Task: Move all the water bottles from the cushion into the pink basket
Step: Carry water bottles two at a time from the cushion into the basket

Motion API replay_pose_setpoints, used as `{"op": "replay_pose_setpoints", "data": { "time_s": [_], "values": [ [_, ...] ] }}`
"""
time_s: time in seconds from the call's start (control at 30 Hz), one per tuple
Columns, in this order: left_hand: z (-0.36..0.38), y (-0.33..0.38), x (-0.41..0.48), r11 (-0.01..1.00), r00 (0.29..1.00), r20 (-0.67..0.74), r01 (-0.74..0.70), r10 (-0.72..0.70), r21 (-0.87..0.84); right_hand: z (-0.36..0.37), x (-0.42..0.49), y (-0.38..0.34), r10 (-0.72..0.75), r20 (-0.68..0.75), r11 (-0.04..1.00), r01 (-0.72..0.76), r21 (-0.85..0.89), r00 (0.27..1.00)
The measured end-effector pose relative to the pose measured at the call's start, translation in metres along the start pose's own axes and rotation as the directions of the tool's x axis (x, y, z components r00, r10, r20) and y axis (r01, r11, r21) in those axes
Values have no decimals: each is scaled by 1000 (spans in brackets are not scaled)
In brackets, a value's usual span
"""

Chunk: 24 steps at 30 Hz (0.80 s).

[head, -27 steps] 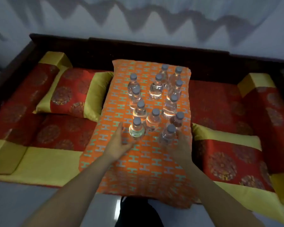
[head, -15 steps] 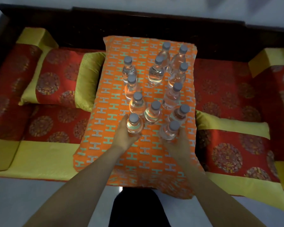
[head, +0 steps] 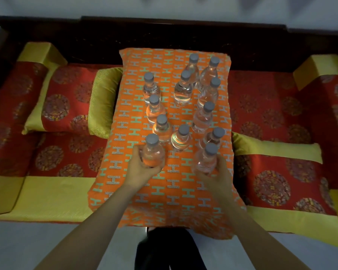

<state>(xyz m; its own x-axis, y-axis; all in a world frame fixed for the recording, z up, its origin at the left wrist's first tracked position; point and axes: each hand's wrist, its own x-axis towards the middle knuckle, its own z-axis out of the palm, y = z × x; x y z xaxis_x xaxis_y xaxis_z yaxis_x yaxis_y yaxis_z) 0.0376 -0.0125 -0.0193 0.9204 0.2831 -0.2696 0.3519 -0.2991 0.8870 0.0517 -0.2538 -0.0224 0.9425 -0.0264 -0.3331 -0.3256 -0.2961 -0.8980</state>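
A: Head view: how will these bottles handle?

B: Judging by the clear plastic and the water up near the necks, each is fairly weighty for its size and smooth, so possibly slippery; the walls likely give a little under a squeeze; the orange cushion under them is soft, so the standing ones may tip if a neighbour is knocked; I would take each round the wide body, below the shoulder, not by the grey cap.

A: And where do they lie against the hands?

B: The left hand is curled round the lower body of the front-left bottle, fingers wrapped on its near side; the right hand is closed the same way about the front-right bottle; whether either base has left the fabric I cannot tell.

A: The rest?

B: Nine other bottles stand upright beyond the hands, in a loose cluster on the cushion's far half; the closest, the middle bottle, is just past the fingers, between the two held ones; the cushion sits on a red and yellow daybed.

A: The pink basket?

B: Not in sight; all eleven are yet to go in.
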Motion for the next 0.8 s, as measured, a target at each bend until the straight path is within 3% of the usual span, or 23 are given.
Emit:
{"op": "replay_pose_setpoints", "data": {
  "time_s": [0.13,0.4,0.63,0.8],
  "values": [
    [-17,12,-14,993,999,21,-44,47,-106,-11,-18,-15,-126,-131,992,123,-35,983],
    [-21,52,-42,969,967,107,-217,230,-122,-51,-72,-41,-189,-227,980,197,13,955],
    [27,111,-74,934,897,271,-306,348,-186,-129,-154,-43,-169,-464,981,195,9,869],
    [103,152,-126,907,804,431,-305,409,-291,-211,-223,-23,-39,-654,979,161,128,756]
  ]
}}
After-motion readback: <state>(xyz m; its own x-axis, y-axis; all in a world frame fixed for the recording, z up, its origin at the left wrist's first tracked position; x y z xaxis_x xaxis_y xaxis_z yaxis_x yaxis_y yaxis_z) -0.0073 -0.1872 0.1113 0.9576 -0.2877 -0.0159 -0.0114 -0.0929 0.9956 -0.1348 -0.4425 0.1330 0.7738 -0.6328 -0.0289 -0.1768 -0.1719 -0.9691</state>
